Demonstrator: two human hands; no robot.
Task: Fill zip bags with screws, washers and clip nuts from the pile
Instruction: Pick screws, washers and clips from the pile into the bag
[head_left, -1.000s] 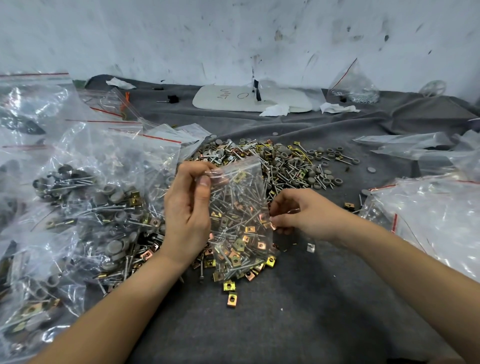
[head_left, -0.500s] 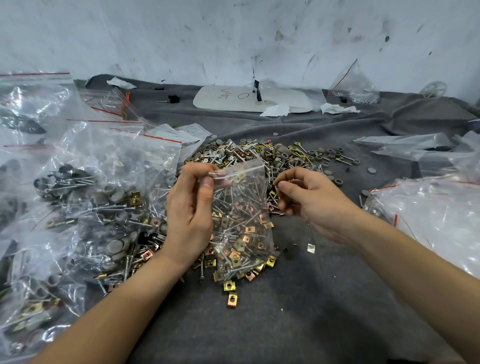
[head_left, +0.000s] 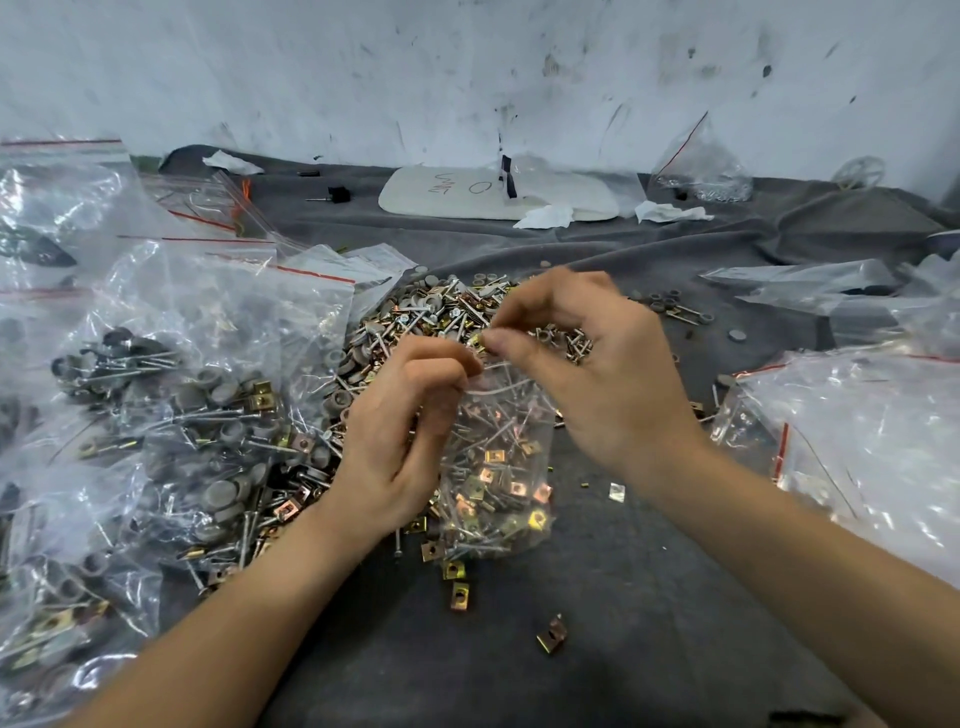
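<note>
Cloth (head_left: 519, 649), grey and creased, covers the whole work surface below a scuffed white wall (head_left: 467, 62). At the left of the frame lies a heap of filled bags (head_left: 171, 395), clear with red zip lines, which overlap too much to count. A second heap of clear bags (head_left: 857, 431) fills the right edge. One white board (head_left: 467, 197) with handwriting lies at top centre, with three crumpled white scraps (head_left: 545, 215) spread along the far edge.

At centre is one pile (head_left: 431, 317) of loose screws, grey washers and brass-coloured clip nuts. Just below it in the frame stands one zip bag (head_left: 498, 467), upright and partly full of screws and clip nuts, its base on the cloth.

Two bare hands meet at the bag's mouth. The left hand (head_left: 400, 431) pinches the top edge of the bag between thumb and curled fingers. The right hand (head_left: 597, 374) is curled above the opening. It cups a handful of hardware (head_left: 566, 338), and its thumb and forefinger meet on a small yellowish piece.

Three loose clip nuts lie below the bag: a pair (head_left: 457, 582) close together and a lone clip nut (head_left: 552, 634) further right.
</note>
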